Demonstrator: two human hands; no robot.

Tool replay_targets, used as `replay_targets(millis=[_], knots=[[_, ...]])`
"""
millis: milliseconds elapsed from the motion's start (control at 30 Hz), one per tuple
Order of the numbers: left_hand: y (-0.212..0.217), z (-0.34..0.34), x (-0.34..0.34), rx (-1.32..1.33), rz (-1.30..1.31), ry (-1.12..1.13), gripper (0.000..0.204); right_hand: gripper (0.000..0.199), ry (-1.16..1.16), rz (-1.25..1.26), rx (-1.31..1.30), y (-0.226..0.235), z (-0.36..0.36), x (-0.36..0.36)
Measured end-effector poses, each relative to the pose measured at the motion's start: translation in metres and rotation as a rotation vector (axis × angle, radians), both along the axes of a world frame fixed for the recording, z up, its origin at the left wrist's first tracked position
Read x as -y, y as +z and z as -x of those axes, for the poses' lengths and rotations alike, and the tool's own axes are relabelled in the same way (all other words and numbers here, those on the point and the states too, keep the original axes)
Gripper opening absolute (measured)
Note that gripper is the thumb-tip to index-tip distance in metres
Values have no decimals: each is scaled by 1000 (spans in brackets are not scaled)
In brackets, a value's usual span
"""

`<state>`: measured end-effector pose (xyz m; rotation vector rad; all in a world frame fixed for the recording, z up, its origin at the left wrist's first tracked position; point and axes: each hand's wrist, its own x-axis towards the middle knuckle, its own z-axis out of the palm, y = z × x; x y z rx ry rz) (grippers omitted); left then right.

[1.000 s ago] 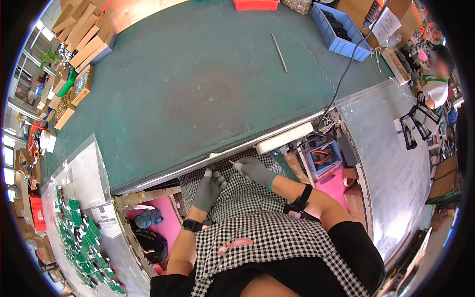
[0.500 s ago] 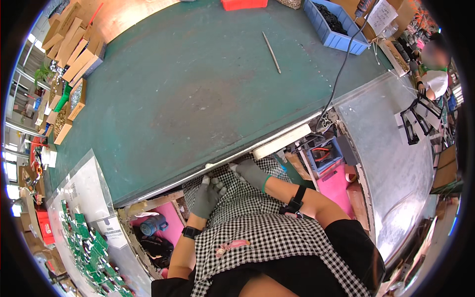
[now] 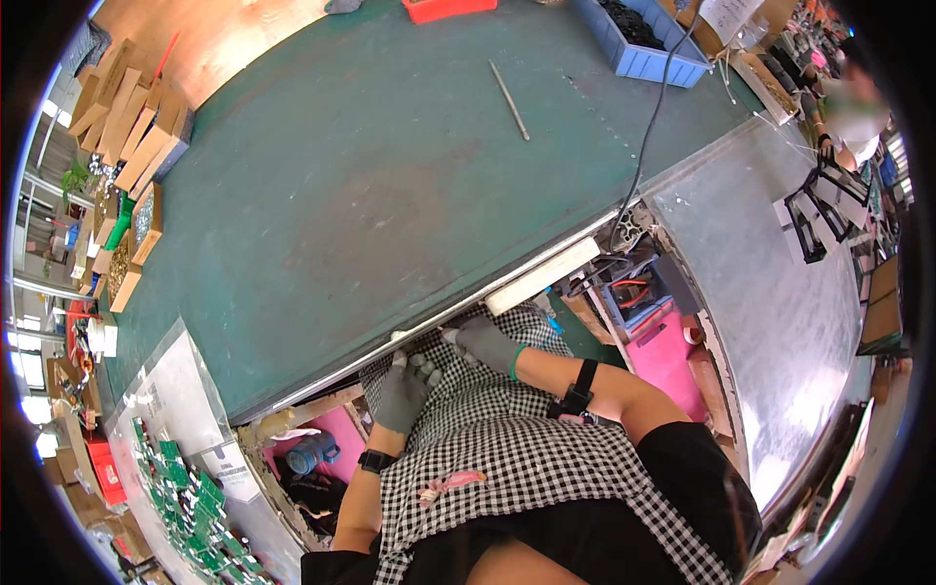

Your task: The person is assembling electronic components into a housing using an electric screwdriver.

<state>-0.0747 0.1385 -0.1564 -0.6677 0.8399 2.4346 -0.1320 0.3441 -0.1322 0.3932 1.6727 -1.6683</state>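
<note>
Both grips work low over the lap, above the black-and-white checked apron (image 3: 526, 468), just below the near edge of the green worktop (image 3: 322, 166). The apron's cloth lies beneath and between them. The left grip (image 3: 402, 395), grey-gloved, has its fingers curled in at the apron; the right grip (image 3: 485, 346), gloved alike, sits a little farther toward the edge, its fingertips pointing left, near the white block (image 3: 543, 276). I cannot tell whether either is clamped on the cloth or on something small.

Compared with a second ago, both grips remain over the apron, near each other. The view has turned: the worktop's near edge slants more steeply, and the thin rod (image 3: 508, 99) appears farther left.
</note>
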Motion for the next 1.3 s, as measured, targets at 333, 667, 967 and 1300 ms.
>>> replay_targets(millis=[333,667,967,1300], knots=[[134,33,-15,-354,374,-778,61,34,179,-32,-827,173,-43,-188],[244,90,-53,-754,423,-812,51,78,-1780,-1629,-843,260,-89,-521],[251,107,-68,-700,471,-870,58,46,-1085,-1779,-190,324,-40,-559],[299,165,-118,-1175,704,-854,49,22,-649,-1756,-1165,398,-74,-401]])
